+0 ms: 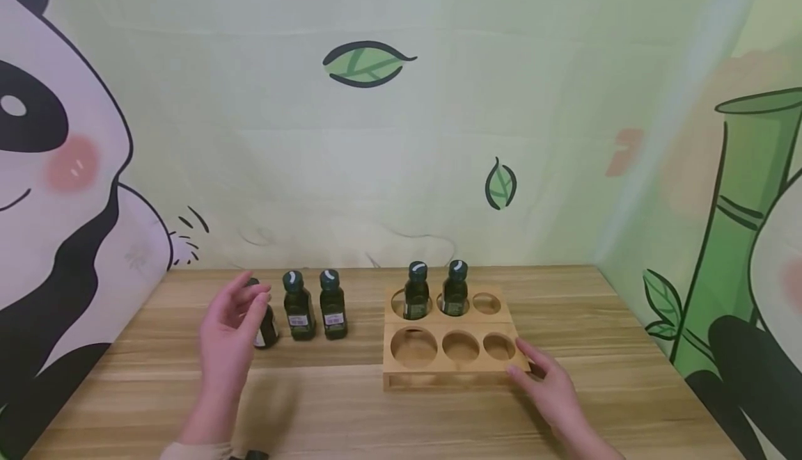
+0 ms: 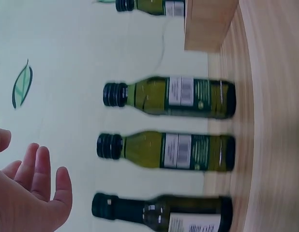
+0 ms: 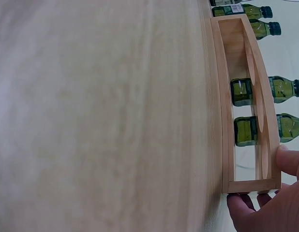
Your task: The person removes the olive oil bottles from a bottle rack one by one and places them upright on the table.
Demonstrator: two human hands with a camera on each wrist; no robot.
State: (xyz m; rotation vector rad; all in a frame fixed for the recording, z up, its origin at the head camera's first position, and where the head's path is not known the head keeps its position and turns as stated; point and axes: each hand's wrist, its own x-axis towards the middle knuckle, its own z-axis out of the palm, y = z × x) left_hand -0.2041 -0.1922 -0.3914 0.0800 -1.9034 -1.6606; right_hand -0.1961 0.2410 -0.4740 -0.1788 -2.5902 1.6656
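Observation:
My left hand (image 1: 230,338) is raised beside a dark bottle (image 1: 269,329), partly covering it in the head view. Its fingers are loosely bent and hold nothing; in the left wrist view a gap separates them from the bottles. Two small green glass bottles with dark caps, one nearer (image 1: 299,314) and one farther right (image 1: 334,315), stand upright on the table. My right hand (image 1: 553,385) grips the front right corner of a wooden bottle rack (image 1: 432,378), thumb on top and fingers at its end. Two green bottles, one left (image 1: 416,291) and one middle (image 1: 455,287), stand in its back-row holes.
The wood-grain table (image 1: 332,404) meets a printed cloth backdrop (image 1: 250,133) at its far edge. Nothing stands in the rack's front-row holes or its back right hole (image 1: 486,302). A small black object (image 1: 255,455) shows at the left wrist.

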